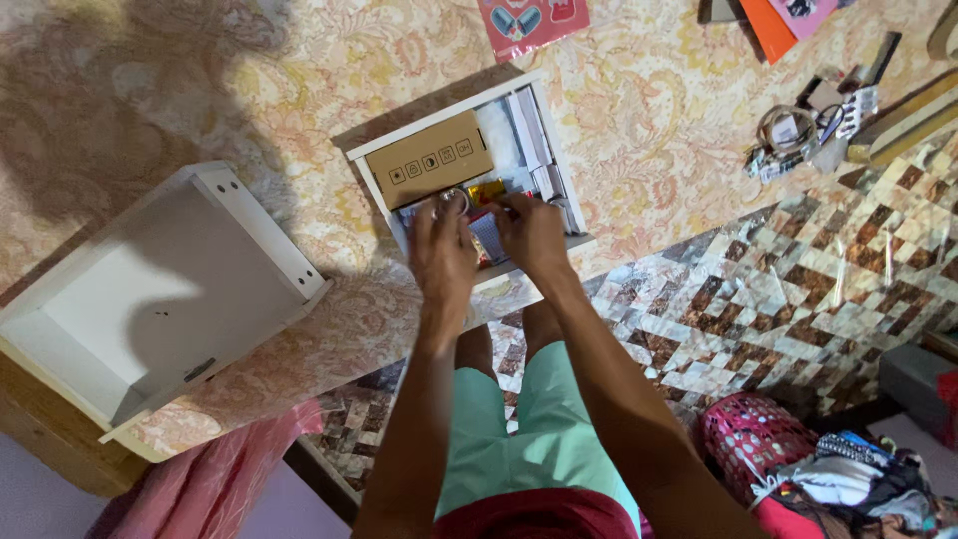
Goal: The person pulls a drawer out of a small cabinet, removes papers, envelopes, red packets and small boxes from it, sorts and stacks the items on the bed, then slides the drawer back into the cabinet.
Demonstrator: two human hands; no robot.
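**Both hands in the small white drawer**

My left hand (442, 250) and right hand (530, 232) are both down inside the small white drawer (454, 108) lying on the floral bedcover (639, 110). Left fingertips touch a metal ring (455, 200) near the drawer's middle; cannot tell if I'm pinching it or just resting on it. Right fingers curl over small items beside a yellow-orange packet (486, 189); hold unclear, fingers hide it. A brown cardboard box (429, 159) fills the drawer's far-left part, white packets (527, 130) to its right. A bigger empty white drawer (160, 289) sits well apart to the left. Clutter of cables and small bits (808, 130) lies at the cover's right edge. Patterned floor (798, 299) below, red basket (758, 439) near my legs.
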